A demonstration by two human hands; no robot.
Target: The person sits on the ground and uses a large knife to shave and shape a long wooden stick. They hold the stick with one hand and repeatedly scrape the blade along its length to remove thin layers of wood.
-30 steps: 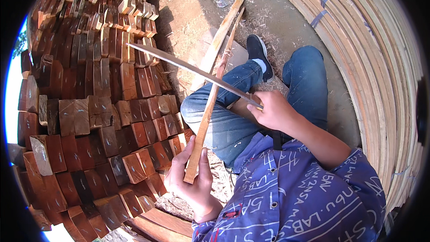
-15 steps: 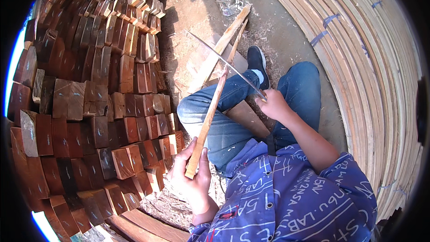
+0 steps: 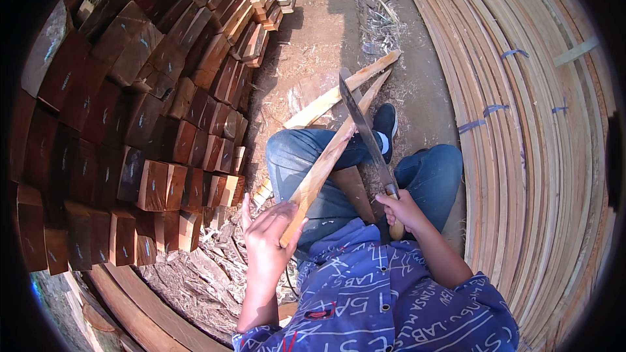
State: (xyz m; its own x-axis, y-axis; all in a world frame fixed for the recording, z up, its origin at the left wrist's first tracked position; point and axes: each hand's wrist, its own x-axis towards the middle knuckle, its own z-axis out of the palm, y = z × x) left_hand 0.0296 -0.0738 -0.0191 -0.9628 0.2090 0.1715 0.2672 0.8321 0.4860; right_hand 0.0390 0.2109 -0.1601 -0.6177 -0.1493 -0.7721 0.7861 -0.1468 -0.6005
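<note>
My left hand [image 3: 270, 225] is closed round the near end of a long wooden stick [image 3: 319, 169]. The stick slants away over my bent leg and narrows to a point at its far end. In my right hand [image 3: 403, 211] is a machete [image 3: 366, 132], gripped by its wooden handle. Its long dark blade points away from me, its broad side turned up to view. Around its middle the blade crosses over or lies beside the stick; I cannot tell whether they touch. Behind the stick, a thicker piece of wood [image 3: 345, 90] lies slanting near the ground.
Stacked dark wood blocks [image 3: 137, 130] rise along the left. Long pale wooden strips [image 3: 515, 176], bundled with blue ties, line the right. Wood shavings [image 3: 202, 287] litter the ground at lower left, with more beyond my shoe [image 3: 385, 124]. Curved planks [image 3: 143, 313] lie at the bottom left.
The machete has turned from edge-on to showing its broad side, and its tip has swung to the right. My left hand has rolled over the stick, whose face has turned. The whole view has shifted.
</note>
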